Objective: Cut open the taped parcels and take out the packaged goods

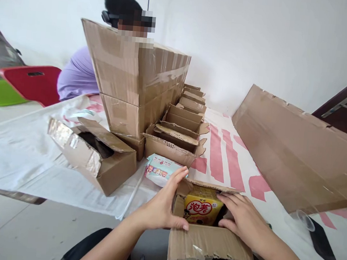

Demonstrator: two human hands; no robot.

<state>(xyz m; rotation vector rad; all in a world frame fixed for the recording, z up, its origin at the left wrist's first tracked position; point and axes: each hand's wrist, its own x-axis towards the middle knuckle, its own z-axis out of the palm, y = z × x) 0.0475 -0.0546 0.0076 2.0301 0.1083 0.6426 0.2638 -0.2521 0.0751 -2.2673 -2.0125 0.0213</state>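
Note:
A small open cardboard box (209, 242) sits at the near edge in front of me, with a yellow packet (202, 208) with red lettering inside it. My left hand (162, 204) grips the box's left wall, thumb along the front edge and fingers up over the flap. My right hand (243, 219) rests on the right side, its fingers reaching into the box and touching the yellow packet. A pale blue and white packet (159, 169) lies on the cloth just beyond my left hand.
A row of several open small boxes (175, 140) runs away from me beside stacked large cartons (135, 82). An open box (95, 153) lies at left. A flat cardboard sheet (296, 153) leans at right. Another person (81, 73) sits behind the cartons, near a red chair (32, 81).

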